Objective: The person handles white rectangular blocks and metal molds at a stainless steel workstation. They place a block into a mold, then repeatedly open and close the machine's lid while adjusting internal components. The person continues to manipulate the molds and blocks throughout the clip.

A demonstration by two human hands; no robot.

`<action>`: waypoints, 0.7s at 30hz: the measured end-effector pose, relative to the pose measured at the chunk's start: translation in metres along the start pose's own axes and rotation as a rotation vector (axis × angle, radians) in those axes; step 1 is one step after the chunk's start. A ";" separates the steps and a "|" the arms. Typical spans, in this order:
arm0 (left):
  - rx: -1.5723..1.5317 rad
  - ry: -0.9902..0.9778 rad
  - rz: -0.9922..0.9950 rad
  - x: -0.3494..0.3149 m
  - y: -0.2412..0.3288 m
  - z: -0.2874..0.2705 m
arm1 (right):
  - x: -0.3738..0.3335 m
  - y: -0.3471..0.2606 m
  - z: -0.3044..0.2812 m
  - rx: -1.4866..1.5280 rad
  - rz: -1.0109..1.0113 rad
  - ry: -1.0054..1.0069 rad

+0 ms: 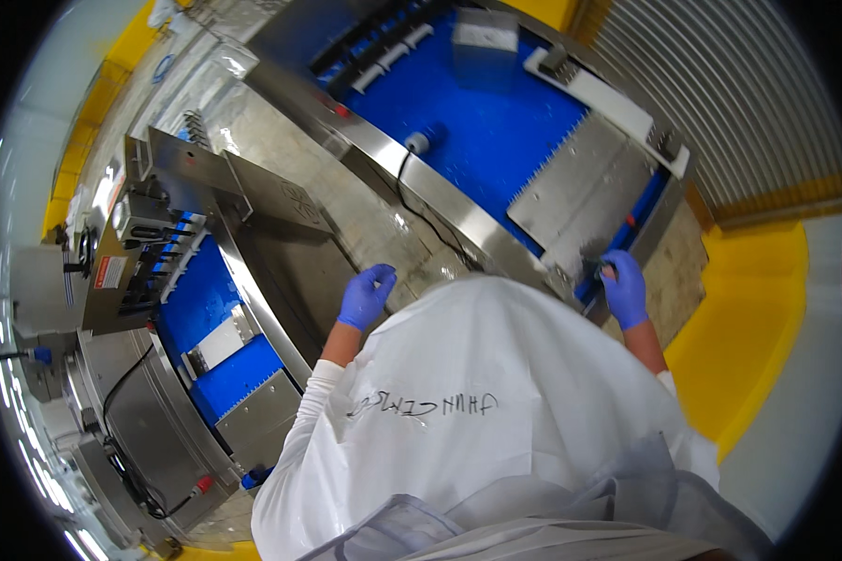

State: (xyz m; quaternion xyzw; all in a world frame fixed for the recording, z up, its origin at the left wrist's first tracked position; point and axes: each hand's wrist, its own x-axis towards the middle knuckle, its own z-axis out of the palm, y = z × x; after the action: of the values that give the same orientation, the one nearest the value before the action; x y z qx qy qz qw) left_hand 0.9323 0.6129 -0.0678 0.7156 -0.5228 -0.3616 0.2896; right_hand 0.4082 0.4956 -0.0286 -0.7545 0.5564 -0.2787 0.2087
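Observation:
My left hand (367, 294), in a blue-violet glove, hangs in the air left of my apron. Its fingers are curled in, and nothing shows in them. My right hand (624, 288), gloved the same way, is at the near right corner of a steel machine with a blue conveyor belt (482, 140). Its fingers are bent around something small and dark at that corner, which I cannot make out. Just beyond it lies a steel plate with a toothed edge (585, 182). The white apron (458, 365) covers my front.
A second steel machine with a blue belt (201, 290) stands at the left. A dark cable with a blue plug (419, 140) hangs over the front machine's side rail. Yellow curbing (753, 318) and a corrugated metal wall (730, 103) border the right. Wet floor (290, 159) runs between the machines.

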 end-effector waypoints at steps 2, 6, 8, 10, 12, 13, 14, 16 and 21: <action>0.019 -0.001 0.025 0.011 -0.010 -0.004 | 0.018 -0.005 0.006 0.007 -0.016 0.013; 0.139 -0.128 0.070 0.037 -0.017 -0.031 | 0.050 -0.023 0.026 0.008 -0.009 0.020; 0.101 -0.141 0.087 0.054 -0.022 -0.046 | 0.063 -0.029 0.041 -0.039 -0.027 0.016; 0.050 -0.149 0.081 0.075 -0.032 -0.067 | 0.092 -0.046 0.056 -0.109 -0.068 -0.003; 0.017 -0.139 0.122 0.096 -0.055 -0.085 | 0.110 -0.082 0.068 -0.150 -0.045 -0.053; 0.001 -0.135 0.145 0.108 -0.068 -0.097 | 0.126 -0.101 0.080 -0.155 -0.018 -0.090; -0.027 -0.125 0.137 0.121 -0.074 -0.107 | 0.137 -0.119 0.085 -0.171 0.030 -0.121; -0.074 -0.129 0.108 0.138 -0.083 -0.133 | 0.156 -0.144 0.107 -0.147 -0.045 -0.057; -0.236 -0.081 0.031 0.165 -0.099 -0.205 | 0.220 -0.216 0.138 -0.154 -0.041 -0.094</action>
State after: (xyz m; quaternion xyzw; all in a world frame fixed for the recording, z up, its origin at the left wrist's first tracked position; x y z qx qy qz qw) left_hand 1.1853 0.4902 -0.0646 0.6531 -0.4988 -0.4449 0.3560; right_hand 0.7044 0.3498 0.0430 -0.7919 0.5499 -0.2037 0.1704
